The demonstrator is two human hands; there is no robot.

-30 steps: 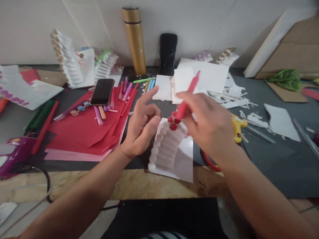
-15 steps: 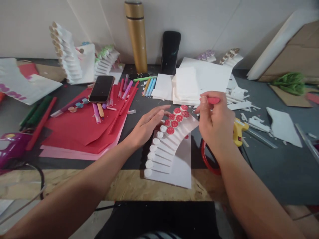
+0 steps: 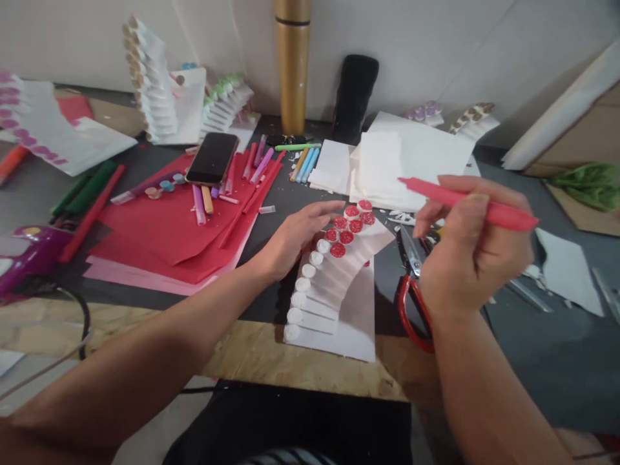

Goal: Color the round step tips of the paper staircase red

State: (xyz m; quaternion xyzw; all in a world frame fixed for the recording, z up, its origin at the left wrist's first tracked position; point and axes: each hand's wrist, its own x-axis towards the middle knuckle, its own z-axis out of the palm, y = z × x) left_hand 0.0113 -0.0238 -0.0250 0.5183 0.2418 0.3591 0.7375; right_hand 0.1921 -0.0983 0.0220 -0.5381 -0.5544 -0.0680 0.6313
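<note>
A white paper model point(image 3: 349, 278), curved and built of rolled paper tubes, stands on a white base sheet point(image 3: 358, 336) at the front of the table. Several tube ends point(image 3: 341, 236) near its top are red; those lower down are white. My left hand point(image 3: 295, 236) rests against the model's upper left side, its index finger stretched behind the tubes and other fingertips hidden. Raised to the right of the model, my right hand point(image 3: 477, 252) grips a red felt-tip marker point(image 3: 484, 210), whose narrow tip points left, apart from the paper.
Red-handled scissors point(image 3: 411, 310) lie under my right forearm and hand. Red paper point(image 3: 145, 245) with a phone point(image 3: 213, 158) and markers lies left. White sheets point(image 3: 378, 161), a gold bottle point(image 3: 293, 77) and a black case point(image 3: 356, 97) are behind. A purple tool point(image 3: 36, 261) sits far left.
My right hand has moved right and turned, carrying the red marker away from the model so that more of it shows. My left hand stays at the model. The camera view has shifted slightly.
</note>
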